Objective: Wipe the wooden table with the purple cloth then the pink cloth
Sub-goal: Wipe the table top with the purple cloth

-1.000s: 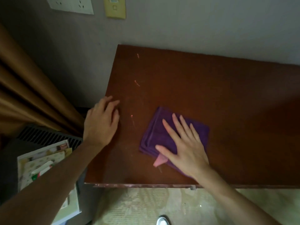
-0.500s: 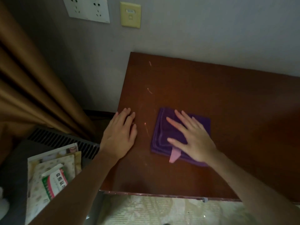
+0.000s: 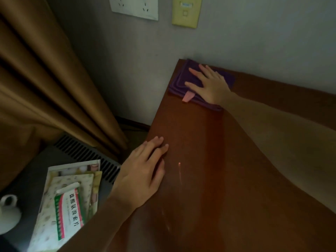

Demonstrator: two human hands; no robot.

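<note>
The purple cloth point(image 3: 183, 79) lies folded in the far left corner of the wooden table point(image 3: 209, 170), its far edge close against the wall point(image 3: 254, 42) and its left edge running along the table's left edge. The right hand point(image 3: 209, 84) lies flat on top of it, fingers straight and spread, palm pressing down, so nothing is gripped; the fingertips point toward the far left corner. A small pink tag point(image 3: 187, 96) sticks out from the cloth's near edge, just beside the thumb, and rests on the wood. The left hand point(image 3: 143, 171) rests flat on the table's left edge, nearer than the cloth and well apart from it, its fingers straight and together, holding nothing. A small pale streak point(image 3: 179, 168) shows on the wood just right of that hand. To the left of the table, lower down, a dark surface point(image 3: 29, 171) carries a stack of papers point(image 3: 72, 179), and on top of the stack lies a white box point(image 3: 70, 213) with green and red stripes and printed characters. A white cup point(image 3: 8, 213) stands at the left edge of that surface; whether anything is in it cannot be told. A brown curtain point(image 3: 45, 79) hangs on the far left, with a slatted vent point(image 3: 87, 155) at its foot, and a white socket plate point(image 3: 134, 7) and a yellow wall plate point(image 3: 186, 11) sit on the wall above
</note>
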